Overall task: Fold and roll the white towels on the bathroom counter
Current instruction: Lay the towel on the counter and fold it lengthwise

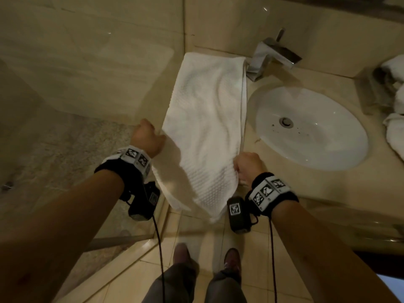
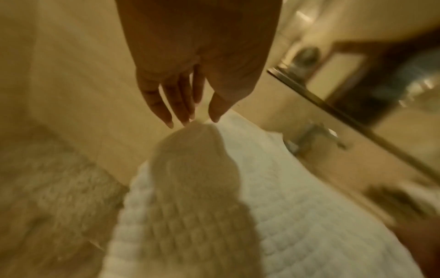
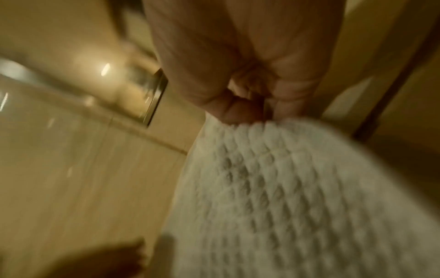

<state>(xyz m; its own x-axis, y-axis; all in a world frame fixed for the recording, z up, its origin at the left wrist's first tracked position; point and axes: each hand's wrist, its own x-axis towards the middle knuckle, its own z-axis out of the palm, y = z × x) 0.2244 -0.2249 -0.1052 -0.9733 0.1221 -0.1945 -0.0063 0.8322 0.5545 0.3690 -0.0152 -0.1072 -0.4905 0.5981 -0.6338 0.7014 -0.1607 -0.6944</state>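
A white waffle-weave towel (image 1: 207,119) lies lengthwise on the beige counter (image 1: 306,186), left of the sink, its near end hanging over the front edge. My left hand (image 1: 150,136) holds the towel's left edge, lifted off the counter. In the left wrist view the towel (image 2: 285,188) rises to a peak pinched between the thumb and fingertips of the left hand (image 2: 197,116). My right hand (image 1: 247,165) grips the right edge. In the right wrist view its curled fingers (image 3: 247,111) clamp the towel (image 3: 273,188).
An oval white sink (image 1: 328,145) and a chrome faucet (image 1: 269,55) sit right of the towel. More white towels (image 1: 395,132) lie bunched at the counter's far right. A glass shower panel (image 1: 87,84) stands to the left. My feet (image 1: 181,254) are on the tiled floor below.
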